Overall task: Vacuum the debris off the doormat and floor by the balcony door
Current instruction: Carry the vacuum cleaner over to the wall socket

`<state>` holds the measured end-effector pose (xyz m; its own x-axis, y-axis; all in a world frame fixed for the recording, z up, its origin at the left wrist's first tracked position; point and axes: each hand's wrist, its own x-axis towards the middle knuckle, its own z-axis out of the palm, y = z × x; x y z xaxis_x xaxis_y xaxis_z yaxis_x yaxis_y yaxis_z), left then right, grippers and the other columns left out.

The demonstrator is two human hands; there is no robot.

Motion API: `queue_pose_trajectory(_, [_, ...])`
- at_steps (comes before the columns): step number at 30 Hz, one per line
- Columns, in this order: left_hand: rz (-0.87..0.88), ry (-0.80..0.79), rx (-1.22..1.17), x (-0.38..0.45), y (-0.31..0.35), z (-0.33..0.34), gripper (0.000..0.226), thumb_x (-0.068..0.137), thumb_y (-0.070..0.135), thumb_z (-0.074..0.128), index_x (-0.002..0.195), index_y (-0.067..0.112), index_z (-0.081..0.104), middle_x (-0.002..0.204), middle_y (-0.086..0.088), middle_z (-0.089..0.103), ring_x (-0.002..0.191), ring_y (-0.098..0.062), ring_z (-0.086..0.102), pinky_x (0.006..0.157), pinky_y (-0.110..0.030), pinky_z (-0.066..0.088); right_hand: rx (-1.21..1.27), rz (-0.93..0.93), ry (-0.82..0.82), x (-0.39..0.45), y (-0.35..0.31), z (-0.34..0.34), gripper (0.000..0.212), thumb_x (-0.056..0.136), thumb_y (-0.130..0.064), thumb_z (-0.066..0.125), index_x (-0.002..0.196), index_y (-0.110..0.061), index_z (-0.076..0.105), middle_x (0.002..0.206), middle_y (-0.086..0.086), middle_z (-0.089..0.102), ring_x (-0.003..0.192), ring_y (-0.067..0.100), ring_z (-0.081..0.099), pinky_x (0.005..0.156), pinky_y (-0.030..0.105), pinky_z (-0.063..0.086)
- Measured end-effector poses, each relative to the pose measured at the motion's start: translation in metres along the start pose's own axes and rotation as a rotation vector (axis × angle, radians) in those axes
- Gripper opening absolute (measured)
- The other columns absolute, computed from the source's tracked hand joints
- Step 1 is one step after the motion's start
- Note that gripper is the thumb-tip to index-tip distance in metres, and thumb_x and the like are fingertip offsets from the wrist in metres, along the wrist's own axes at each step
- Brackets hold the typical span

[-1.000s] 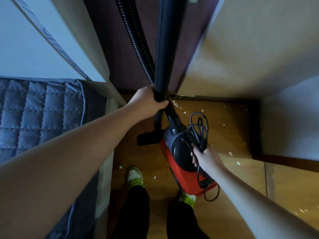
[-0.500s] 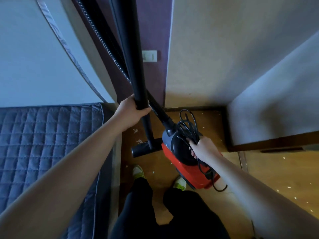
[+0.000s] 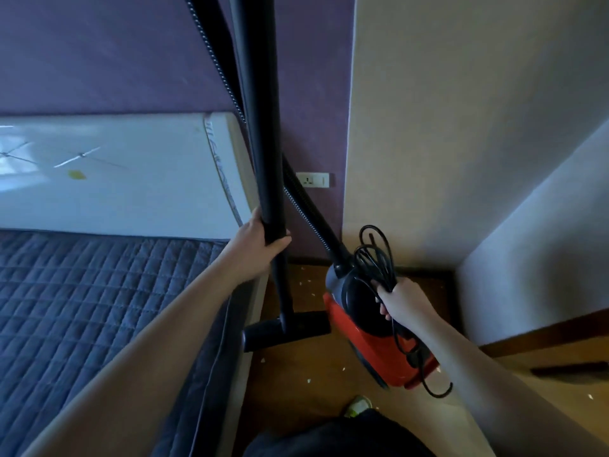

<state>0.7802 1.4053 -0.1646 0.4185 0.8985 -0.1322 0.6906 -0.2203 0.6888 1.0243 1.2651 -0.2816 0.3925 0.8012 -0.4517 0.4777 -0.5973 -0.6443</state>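
Note:
My left hand (image 3: 260, 240) grips the black vacuum wand (image 3: 263, 133), which stands nearly upright. Its floor nozzle (image 3: 309, 326) hangs low over the wooden floor (image 3: 296, 390) beside the bed. My right hand (image 3: 400, 300) holds the handle of the red and black vacuum body (image 3: 369, 338) together with the bundled black power cord (image 3: 379, 255); the body hangs tilted above the floor. A ribbed hose (image 3: 306, 206) runs from the body up behind the wand. Small white debris bits (image 3: 308, 379) lie scattered on the floor. No doormat or balcony door is in sight.
A bed with a grey quilted cover (image 3: 99, 308) and a white headboard (image 3: 131, 173) fills the left. A wall socket (image 3: 312, 179) sits on the purple wall. A beige wall (image 3: 461, 143) closes the right. My foot in a light shoe (image 3: 357, 405) stands below.
The view has tilted up, bringing the headboard and socket into sight. The vacuum body and nozzle sit lower in the frame. Both hands keep their holds.

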Motion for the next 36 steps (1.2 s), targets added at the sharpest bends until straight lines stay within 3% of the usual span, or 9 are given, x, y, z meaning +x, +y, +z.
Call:
queue_pose_trajectory(3, [0.022,0.077,-0.07,-0.025,-0.001,-0.022,0.033,0.092,0.018,0.069,0.117,0.018,0.048,0.11,0.005,0.067,0.108,-0.015,0.063,0.1,-0.035,0.047,0.021,-0.027,0.014,-0.01,-0.013,0.003,0.04,0.098,-0.039,0.053,0.075,-0.01,0.066,0.058,0.005,0.069,0.052,0.02,0.067,0.056,0.032,0.058])
queue_pose_trajectory(9, [0.047,0.109,-0.169,-0.091,-0.019,-0.058,0.029,0.09,0.023,0.07,0.114,0.024,0.053,0.114,0.002,0.069,0.11,-0.015,0.064,0.1,-0.039,0.05,0.025,-0.088,0.016,-0.041,-0.041,0.024,0.042,0.099,-0.038,0.051,0.074,-0.009,0.065,0.055,0.004,0.067,0.048,0.019,0.064,0.059,0.035,0.056])
queue_pose_trajectory(14, [0.046,0.183,-0.21,-0.162,-0.043,-0.072,0.027,0.091,0.025,0.07,0.115,0.019,0.058,0.109,0.007,0.071,0.101,-0.003,0.065,0.084,-0.022,0.05,0.097,-0.144,-0.003,-0.087,-0.065,0.053,0.047,0.095,-0.05,0.054,0.072,-0.01,0.063,0.053,0.002,0.065,0.048,0.018,0.063,0.058,0.033,0.054])
queue_pose_trajectory(17, [0.032,0.246,-0.224,-0.195,-0.054,-0.075,0.025,0.09,0.025,0.071,0.111,0.024,0.058,0.107,0.008,0.07,0.1,-0.007,0.066,0.085,-0.025,0.051,0.117,-0.192,-0.032,-0.113,-0.077,0.066,0.052,0.088,-0.054,0.062,0.07,-0.006,0.067,0.055,0.004,0.066,0.048,0.018,0.063,0.057,0.03,0.053])
queue_pose_trajectory(21, [0.024,0.267,-0.264,-0.244,-0.065,-0.083,0.025,0.09,0.019,0.071,0.101,0.036,0.056,0.104,0.01,0.071,0.103,-0.01,0.067,0.097,-0.042,0.053,0.055,-0.252,-0.062,-0.15,-0.09,0.089,0.038,0.082,-0.039,0.077,0.066,-0.006,0.068,0.056,0.003,0.067,0.047,0.013,0.063,0.052,0.024,0.049])
queue_pose_trajectory(27, [0.0,0.39,-0.239,-0.311,-0.057,-0.094,0.023,0.089,0.023,0.072,0.105,0.03,0.057,0.105,0.008,0.071,0.103,-0.007,0.067,0.098,-0.04,0.052,0.071,-0.367,-0.155,-0.19,-0.107,0.114,0.023,0.084,-0.023,0.072,0.068,-0.006,0.067,0.056,0.004,0.064,0.046,0.013,0.061,0.05,0.024,0.05])
queue_pose_trajectory(32, [-0.09,0.512,-0.241,-0.364,-0.055,-0.094,0.032,0.07,0.057,0.067,0.099,0.051,0.056,0.104,0.009,0.072,0.105,-0.011,0.068,0.096,-0.046,0.053,0.011,-0.457,-0.24,-0.212,-0.124,0.121,0.027,0.084,-0.022,0.071,0.064,-0.004,0.067,0.054,0.004,0.065,0.045,0.014,0.062,0.05,0.024,0.049])
queue_pose_trajectory(36, [-0.18,0.652,-0.294,-0.405,-0.048,-0.079,0.029,0.071,0.048,0.072,0.098,0.043,0.062,0.101,0.006,0.074,0.102,-0.012,0.069,0.096,-0.047,0.053,-0.024,-0.525,-0.346,-0.226,-0.133,0.122,0.027,0.083,-0.02,0.07,0.065,0.0,0.068,0.054,0.007,0.065,0.047,0.019,0.063,0.053,0.031,0.052])
